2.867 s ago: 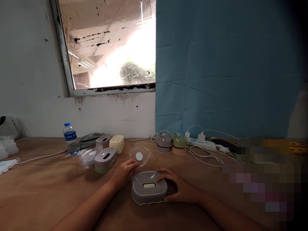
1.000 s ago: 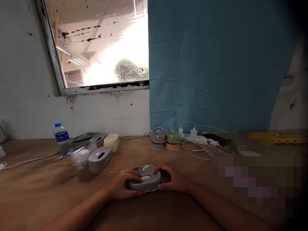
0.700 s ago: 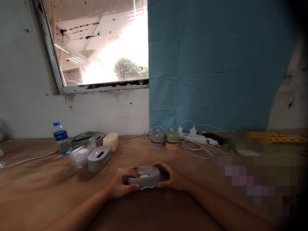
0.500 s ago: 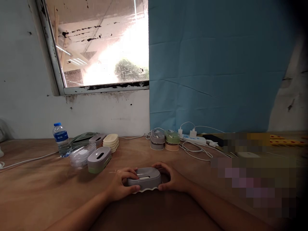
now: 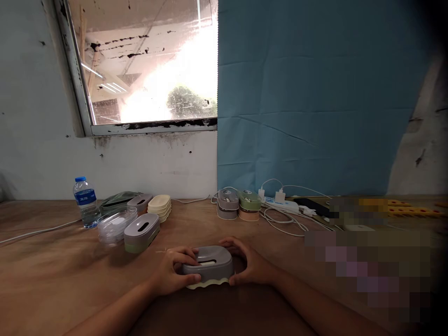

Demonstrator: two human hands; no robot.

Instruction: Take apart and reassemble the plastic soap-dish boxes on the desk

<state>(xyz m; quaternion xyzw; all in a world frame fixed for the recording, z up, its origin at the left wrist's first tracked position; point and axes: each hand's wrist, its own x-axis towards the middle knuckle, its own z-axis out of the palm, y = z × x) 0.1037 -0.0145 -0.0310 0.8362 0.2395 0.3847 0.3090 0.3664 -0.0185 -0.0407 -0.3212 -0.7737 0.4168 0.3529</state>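
I view both hands nearest me, in front of the body. The left hand (image 5: 177,270) is half curled over the left end of a grey cover (image 5: 220,269), thumb on the near wall, fingers bent onto the top. The right hand (image 5: 250,266) forms a wide C around the opposite end, thumb at the near corner, fingertips at the far edge. I cannot tell how firmly either presses.

For good handling, I would apply equal pressure at both ends, hold the cover level and in line with the cream scalloped rim (image 5: 210,283) below it, and avoid flexing that thin edge.

The cover lies between the hands: an oval, matt-looking shell with a recessed top and an elongated slot, partly masked by the left fingers; something pale shows inside. I cannot tell whether the rim rests on the table (image 5: 87,289).

Beyond the left hand I find a two-tone box (image 5: 142,233), clear plastic pieces (image 5: 117,227) and a stack of cream trays (image 5: 160,207). Straight beyond the hands stand a grey box (image 5: 227,205) and a green-and-orange box (image 5: 249,205).
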